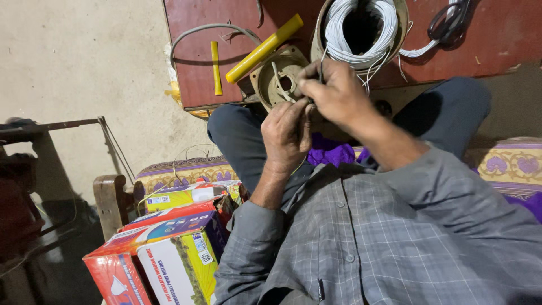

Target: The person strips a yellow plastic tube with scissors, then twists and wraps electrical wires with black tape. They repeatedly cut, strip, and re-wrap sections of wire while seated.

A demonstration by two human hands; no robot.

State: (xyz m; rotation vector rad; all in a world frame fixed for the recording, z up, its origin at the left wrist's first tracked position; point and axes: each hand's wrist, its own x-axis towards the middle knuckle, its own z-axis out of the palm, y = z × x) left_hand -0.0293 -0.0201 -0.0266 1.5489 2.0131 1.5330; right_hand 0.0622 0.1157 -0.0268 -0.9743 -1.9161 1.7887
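Beside my left knee, I see stacked cardboard boxes [164, 248], all closed, contents hidden. Ahead, a round spool [361, 28] on the red table [192, 62] holds coiled white wire. My right hand [339, 93] pinches a thin white wire strand [370, 70] between thumb and fingertips; my left hand [288, 133] has its fingers curled together just below it, touching the right.

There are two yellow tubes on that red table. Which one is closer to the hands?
The thick yellow tube, lying slantwise; its lower end comes near the round metal part beside the hands. The thin yellow tube lies farther left.
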